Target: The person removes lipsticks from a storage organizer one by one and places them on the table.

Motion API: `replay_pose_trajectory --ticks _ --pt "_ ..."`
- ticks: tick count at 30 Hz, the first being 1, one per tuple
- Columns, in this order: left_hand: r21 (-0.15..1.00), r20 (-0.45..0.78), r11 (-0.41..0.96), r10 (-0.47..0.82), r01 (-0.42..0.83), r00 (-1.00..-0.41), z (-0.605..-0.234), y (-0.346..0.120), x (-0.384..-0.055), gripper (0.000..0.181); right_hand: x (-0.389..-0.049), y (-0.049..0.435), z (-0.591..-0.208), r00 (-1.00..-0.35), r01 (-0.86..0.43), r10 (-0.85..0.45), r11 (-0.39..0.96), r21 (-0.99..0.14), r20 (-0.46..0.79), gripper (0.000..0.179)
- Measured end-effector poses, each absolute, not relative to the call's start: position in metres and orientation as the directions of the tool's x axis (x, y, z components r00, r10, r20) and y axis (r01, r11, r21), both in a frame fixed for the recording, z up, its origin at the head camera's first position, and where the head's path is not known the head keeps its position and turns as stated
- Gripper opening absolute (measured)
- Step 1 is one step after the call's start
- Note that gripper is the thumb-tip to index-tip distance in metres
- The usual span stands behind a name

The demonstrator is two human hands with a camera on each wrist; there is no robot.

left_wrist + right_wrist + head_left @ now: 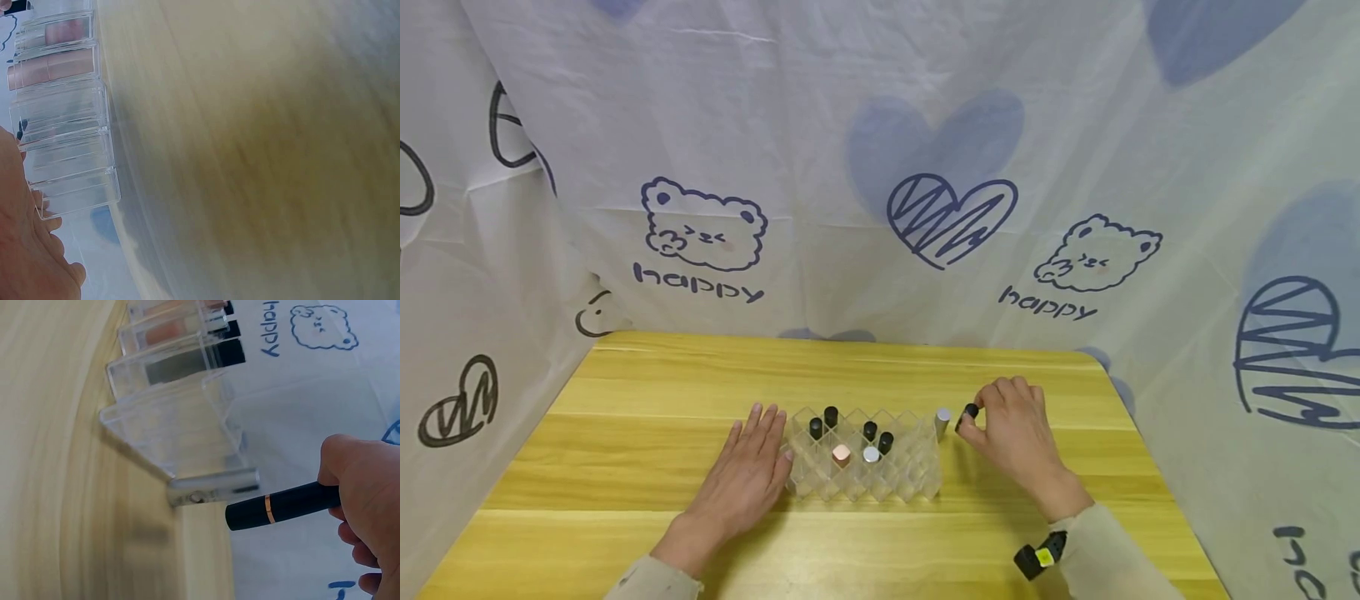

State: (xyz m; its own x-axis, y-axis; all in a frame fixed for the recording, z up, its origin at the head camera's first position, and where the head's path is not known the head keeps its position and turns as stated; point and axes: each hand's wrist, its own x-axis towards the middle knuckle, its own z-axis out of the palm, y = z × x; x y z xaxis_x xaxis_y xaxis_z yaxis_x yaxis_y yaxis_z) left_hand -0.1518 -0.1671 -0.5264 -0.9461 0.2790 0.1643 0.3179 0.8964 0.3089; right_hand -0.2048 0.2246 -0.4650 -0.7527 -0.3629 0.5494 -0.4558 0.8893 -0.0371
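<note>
A clear organizer (917, 477) with diamond-shaped compartments stands on the wooden table. It holds several lipstick tubes with black caps, plus a rose-gold-topped tube (841, 454) and a silver-topped tube (871, 455). My left hand (741, 479) lies with straight fingers along the organizer's left end. My right hand (1017, 433) pinches one end of a black lipstick tube (281, 506) with a copper ring. In the right wrist view, that tube is tilted above the table. Between it and the organizer's right end, a silver lipstick tube (942, 423) stands upright on the table.
The wooden table (880, 550) runs back to a white curtain (820, 167) printed with hearts and bears. The same cloth hangs at both sides. A black wrist strap (1041, 557) with a yellow patch is on my right wrist.
</note>
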Motion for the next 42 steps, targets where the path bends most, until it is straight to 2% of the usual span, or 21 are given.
replay_pose_trajectory --ticks 14,28,42 --pt "0.312 0.157 0.896 0.279 0.315 -0.947 -0.525 -0.166 -0.152 0.063 -0.218 0.229 -0.493 -0.83 -0.4 -0.324 0.913 -0.08 0.455 0.023" --pt "0.315 0.151 0.896 0.279 0.314 -0.948 -0.525 -0.167 -0.152 0.063 -0.221 0.227 -0.508 -0.845 -0.401 -0.336 0.913 -0.078 0.416 0.024" --pt "0.311 0.158 0.897 0.277 0.313 -0.948 -0.525 -0.167 -0.151 0.063 -0.223 0.224 -0.507 -0.846 -0.399 -0.339 0.914 -0.067 0.412 0.022"
